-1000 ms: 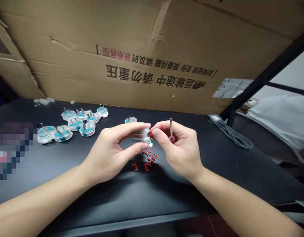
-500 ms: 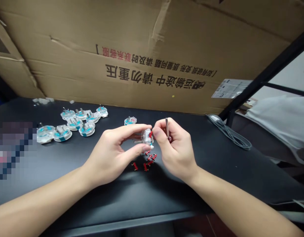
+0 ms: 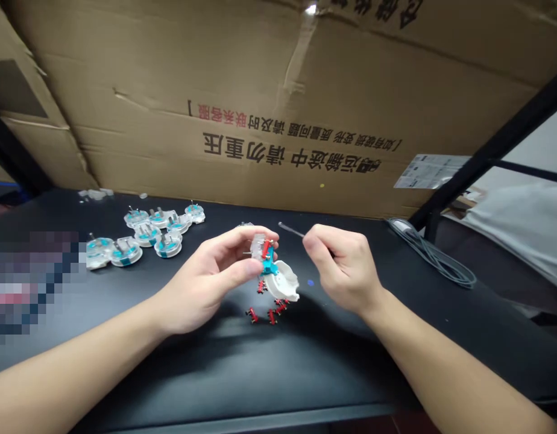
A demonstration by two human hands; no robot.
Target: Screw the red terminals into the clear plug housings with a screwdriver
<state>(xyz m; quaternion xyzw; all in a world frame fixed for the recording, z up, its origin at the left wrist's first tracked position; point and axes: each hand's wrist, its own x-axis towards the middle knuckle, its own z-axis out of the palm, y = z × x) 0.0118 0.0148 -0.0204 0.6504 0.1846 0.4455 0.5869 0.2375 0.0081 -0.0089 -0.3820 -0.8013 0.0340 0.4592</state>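
Seemingly, the left hand [image 3: 206, 280] holds a clear plug [image 3: 259, 246].

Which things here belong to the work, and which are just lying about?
In the work:
left hand
clear plug
white shell
right hand
thin metal tool
small red parts
other clear plugs

Lying about:
cardboard box
grey cable
white cloth

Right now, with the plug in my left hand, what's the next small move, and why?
Probably bring your right hand over to steady the white cover. It sits tilted against the teal part of the clear plug and doesn't look seated. Only your left hand holds the plug, while the thin tool points away from it.
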